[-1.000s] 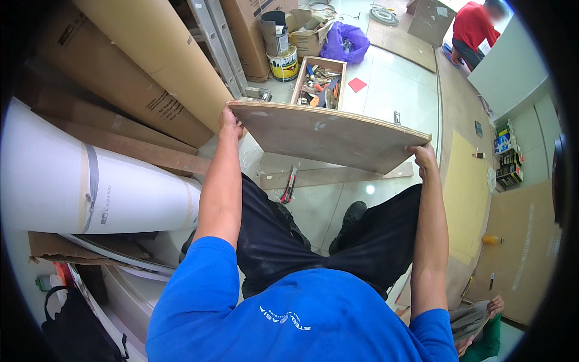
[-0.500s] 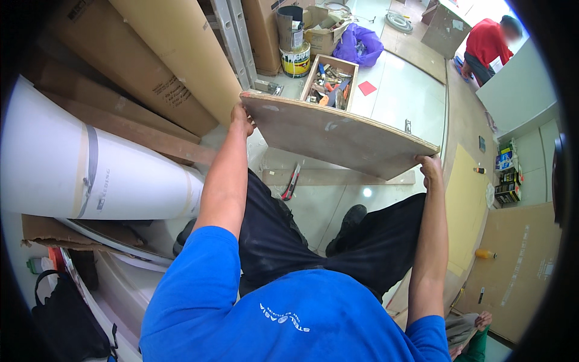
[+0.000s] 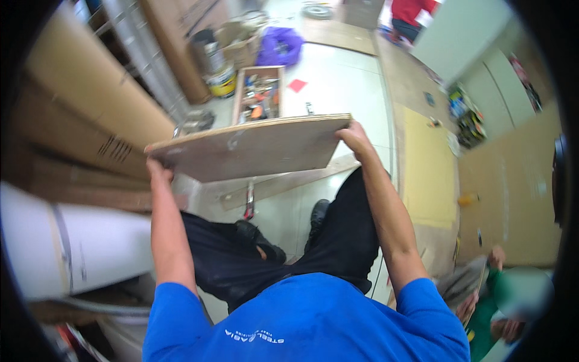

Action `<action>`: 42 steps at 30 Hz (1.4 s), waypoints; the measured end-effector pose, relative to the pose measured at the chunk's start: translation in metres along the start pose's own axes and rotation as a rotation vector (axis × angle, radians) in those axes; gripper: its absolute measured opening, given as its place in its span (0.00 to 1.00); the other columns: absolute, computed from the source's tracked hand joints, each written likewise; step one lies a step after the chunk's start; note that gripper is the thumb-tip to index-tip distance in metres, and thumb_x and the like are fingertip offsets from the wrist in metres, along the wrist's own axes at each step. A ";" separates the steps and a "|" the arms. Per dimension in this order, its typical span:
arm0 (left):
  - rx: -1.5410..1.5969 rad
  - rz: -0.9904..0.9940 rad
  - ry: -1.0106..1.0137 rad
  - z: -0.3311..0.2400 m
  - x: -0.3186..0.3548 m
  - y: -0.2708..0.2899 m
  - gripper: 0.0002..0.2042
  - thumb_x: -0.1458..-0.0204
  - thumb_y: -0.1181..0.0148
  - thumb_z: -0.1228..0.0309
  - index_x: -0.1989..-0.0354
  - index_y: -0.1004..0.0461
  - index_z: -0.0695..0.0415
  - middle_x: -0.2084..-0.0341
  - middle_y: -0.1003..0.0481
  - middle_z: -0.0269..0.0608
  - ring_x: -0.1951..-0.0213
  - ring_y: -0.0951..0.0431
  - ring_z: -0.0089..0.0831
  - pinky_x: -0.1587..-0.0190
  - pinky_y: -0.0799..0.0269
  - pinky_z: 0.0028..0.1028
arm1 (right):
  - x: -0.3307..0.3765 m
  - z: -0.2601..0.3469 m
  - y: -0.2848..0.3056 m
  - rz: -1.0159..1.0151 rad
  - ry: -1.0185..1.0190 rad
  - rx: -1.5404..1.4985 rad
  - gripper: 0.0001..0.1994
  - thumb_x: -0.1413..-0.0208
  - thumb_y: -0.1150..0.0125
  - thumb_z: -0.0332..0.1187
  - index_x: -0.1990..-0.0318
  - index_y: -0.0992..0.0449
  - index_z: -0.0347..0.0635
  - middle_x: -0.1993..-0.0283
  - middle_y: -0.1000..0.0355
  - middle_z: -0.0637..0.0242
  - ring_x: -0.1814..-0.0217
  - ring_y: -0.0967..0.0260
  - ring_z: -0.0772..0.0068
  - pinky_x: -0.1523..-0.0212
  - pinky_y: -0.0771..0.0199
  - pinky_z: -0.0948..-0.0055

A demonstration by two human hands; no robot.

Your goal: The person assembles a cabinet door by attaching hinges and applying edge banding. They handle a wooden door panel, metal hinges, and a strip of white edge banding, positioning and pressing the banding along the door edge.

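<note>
A flat plywood board [image 3: 259,148] with a greyish face spans the space between my hands, raised in front of my legs. Its left end is gripped by my left hand [image 3: 160,169], fingers curled round the edge. My right hand [image 3: 356,140] clasps the upper right corner, thumb on the near face. Below the board, a red and grey utility knife [image 3: 249,202] lies on the floor by my left shoe. A narrow strip of board [image 3: 289,182] lies on the tiles beneath. Just beyond stands a wooden tray [image 3: 281,90] of hand tools.
On the left are tall cardboard-wrapped pieces [image 3: 90,78], a ladder [image 3: 142,51] and a white roll [image 3: 102,241]. A paint can [image 3: 222,83] and purple bag [image 3: 280,47] sit ahead. A person in green [image 3: 491,301] is close at lower right; another in red [image 3: 410,15] is farther off.
The board has swung, its right end now higher than its left, and shifted left in view with both hands. My view has turned rightward, and more of the person in green shows.
</note>
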State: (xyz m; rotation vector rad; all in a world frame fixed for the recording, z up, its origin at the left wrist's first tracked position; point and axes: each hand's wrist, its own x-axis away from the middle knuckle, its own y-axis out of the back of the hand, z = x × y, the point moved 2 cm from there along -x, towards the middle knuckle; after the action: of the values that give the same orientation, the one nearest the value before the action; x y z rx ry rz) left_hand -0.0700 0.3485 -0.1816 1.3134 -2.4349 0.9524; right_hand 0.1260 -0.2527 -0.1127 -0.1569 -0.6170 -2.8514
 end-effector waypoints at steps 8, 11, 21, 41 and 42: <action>0.146 -0.224 -0.169 -0.049 -0.013 0.082 0.31 0.39 0.50 0.43 0.33 0.32 0.50 0.32 0.34 0.39 0.34 0.35 0.45 0.35 0.37 0.49 | -0.022 0.057 -0.098 0.177 -0.061 -0.136 0.27 0.55 0.40 0.22 0.42 0.27 0.28 0.47 0.23 0.54 0.47 0.27 0.63 0.42 0.30 0.68; 0.074 -0.146 -0.165 -0.073 -0.033 0.089 0.29 0.37 0.53 0.46 0.33 0.31 0.49 0.33 0.33 0.38 0.35 0.34 0.42 0.36 0.36 0.48 | -0.033 0.056 -0.121 0.205 -0.052 -0.135 0.28 0.55 0.40 0.23 0.42 0.28 0.27 0.47 0.23 0.54 0.48 0.27 0.63 0.43 0.30 0.68; -0.057 -0.261 -0.093 -0.079 -0.033 0.114 0.30 0.35 0.60 0.44 0.33 0.33 0.49 0.29 0.39 0.41 0.31 0.39 0.44 0.34 0.41 0.54 | -0.037 0.046 -0.153 0.300 -0.083 -0.061 0.27 0.53 0.42 0.23 0.41 0.29 0.27 0.45 0.24 0.53 0.43 0.29 0.61 0.38 0.33 0.68; -0.261 0.114 -0.484 -0.066 0.167 0.026 0.30 0.27 0.63 0.46 0.35 0.31 0.60 0.47 0.21 0.45 0.51 0.19 0.37 0.48 0.27 0.33 | -0.033 0.058 -0.071 -0.186 0.063 -0.570 0.35 0.36 0.41 0.38 0.26 0.43 0.31 0.25 0.39 0.48 0.23 0.41 0.52 0.27 0.43 0.57; -0.293 0.272 -0.407 -0.048 0.187 0.005 0.31 0.27 0.65 0.45 0.36 0.30 0.59 0.46 0.20 0.46 0.51 0.19 0.38 0.46 0.27 0.35 | -0.026 0.064 -0.067 -0.160 0.041 -0.671 0.35 0.31 0.45 0.47 0.26 0.42 0.34 0.25 0.38 0.51 0.23 0.42 0.57 0.26 0.45 0.55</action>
State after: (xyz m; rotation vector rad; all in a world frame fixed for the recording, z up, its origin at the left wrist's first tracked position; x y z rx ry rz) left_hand -0.1880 0.2556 -0.0594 1.1828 -2.9769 0.3744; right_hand 0.1391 -0.1611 -0.0852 -0.1567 0.3729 -3.0876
